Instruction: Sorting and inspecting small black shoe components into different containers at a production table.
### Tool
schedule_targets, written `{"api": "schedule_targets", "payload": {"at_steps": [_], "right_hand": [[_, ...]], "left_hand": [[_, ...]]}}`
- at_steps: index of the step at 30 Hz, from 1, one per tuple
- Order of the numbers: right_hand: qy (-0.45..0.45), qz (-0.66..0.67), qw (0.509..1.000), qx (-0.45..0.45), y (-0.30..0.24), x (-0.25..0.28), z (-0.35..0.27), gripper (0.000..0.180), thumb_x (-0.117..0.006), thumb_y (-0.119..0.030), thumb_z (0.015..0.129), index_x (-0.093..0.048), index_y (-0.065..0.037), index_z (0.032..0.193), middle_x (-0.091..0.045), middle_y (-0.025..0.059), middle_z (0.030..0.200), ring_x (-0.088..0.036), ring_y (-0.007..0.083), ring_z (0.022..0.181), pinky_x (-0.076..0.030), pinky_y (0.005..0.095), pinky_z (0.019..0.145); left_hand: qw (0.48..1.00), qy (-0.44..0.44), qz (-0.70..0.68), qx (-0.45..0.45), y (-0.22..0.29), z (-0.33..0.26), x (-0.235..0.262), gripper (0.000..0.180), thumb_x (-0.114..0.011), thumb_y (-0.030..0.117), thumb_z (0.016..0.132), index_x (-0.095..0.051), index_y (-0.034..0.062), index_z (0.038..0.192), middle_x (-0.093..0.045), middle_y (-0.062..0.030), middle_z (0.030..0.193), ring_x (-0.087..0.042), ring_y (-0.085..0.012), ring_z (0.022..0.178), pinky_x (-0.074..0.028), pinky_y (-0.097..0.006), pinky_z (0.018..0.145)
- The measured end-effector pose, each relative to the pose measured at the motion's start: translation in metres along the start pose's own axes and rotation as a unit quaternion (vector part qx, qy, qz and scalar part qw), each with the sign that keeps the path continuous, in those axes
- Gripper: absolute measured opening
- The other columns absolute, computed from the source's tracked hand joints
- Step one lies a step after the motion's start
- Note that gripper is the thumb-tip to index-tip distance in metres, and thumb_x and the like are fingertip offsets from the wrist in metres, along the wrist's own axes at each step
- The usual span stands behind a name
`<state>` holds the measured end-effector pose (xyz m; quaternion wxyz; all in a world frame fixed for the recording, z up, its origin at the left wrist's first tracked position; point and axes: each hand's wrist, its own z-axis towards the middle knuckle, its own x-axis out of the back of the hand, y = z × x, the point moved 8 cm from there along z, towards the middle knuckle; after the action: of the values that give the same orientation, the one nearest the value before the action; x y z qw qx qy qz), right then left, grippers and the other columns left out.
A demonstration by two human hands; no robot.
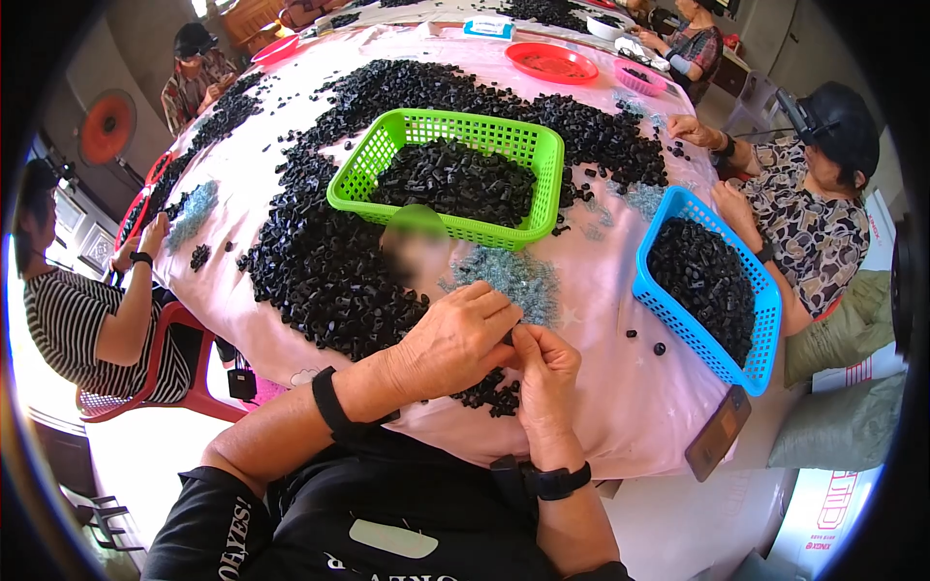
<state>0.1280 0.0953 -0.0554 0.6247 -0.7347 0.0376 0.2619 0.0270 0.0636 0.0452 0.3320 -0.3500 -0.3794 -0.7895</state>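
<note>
My left hand and my right hand meet over the near edge of the table, fingertips pinched together. What they hold between them is too small and covered to make out; a dark bit shows there. Just beyond lies a heap of tiny pale blue-grey pieces. Left of my hands spreads a large pile of small black parts, and a few more of them lie under my wrists. A green plastic basket stands past the heap, partly filled with black parts.
At the right, a blue basket holds black parts, near a phone at the table's edge. Farther back sit a red tray and a pink basket. Co-workers sit on both sides; a person's hand is beside the blue basket.
</note>
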Motion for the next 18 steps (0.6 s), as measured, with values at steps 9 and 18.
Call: {"api": "schedule_targets", "payload": {"at_steps": [9, 18], "right_hand": [[-0.013, 0.016, 1.000, 0.000, 0.0010, 0.0016, 0.0006, 0.017, -0.067, -0.013, 0.098, -0.072, 0.003, 0.097, -0.070, 0.0024, 0.081, -0.064, 0.0078, 0.069, -0.056, 0.0225, 0.066], [-0.027, 0.017, 0.999, -0.020, 0.0018, -0.0015, 0.0028, 0.020, -0.065, -0.016, 0.099, -0.072, 0.003, 0.097, -0.069, 0.0019, 0.081, -0.063, 0.0076, 0.069, -0.054, 0.0223, 0.064]], "left_hand": [[0.999, -0.002, 0.051, 0.015, 0.0029, -0.0037, -0.0023, 0.030, -0.074, 0.012, 0.070, -0.064, -0.0016, 0.096, -0.061, -0.0110, 0.084, -0.060, -0.0314, 0.079, -0.052, -0.040, 0.069], [0.997, 0.016, 0.055, 0.042, 0.0007, -0.0012, -0.0007, 0.031, -0.073, 0.010, 0.071, -0.065, -0.0024, 0.098, -0.061, -0.0119, 0.083, -0.061, -0.0314, 0.079, -0.054, -0.041, 0.069]]}}
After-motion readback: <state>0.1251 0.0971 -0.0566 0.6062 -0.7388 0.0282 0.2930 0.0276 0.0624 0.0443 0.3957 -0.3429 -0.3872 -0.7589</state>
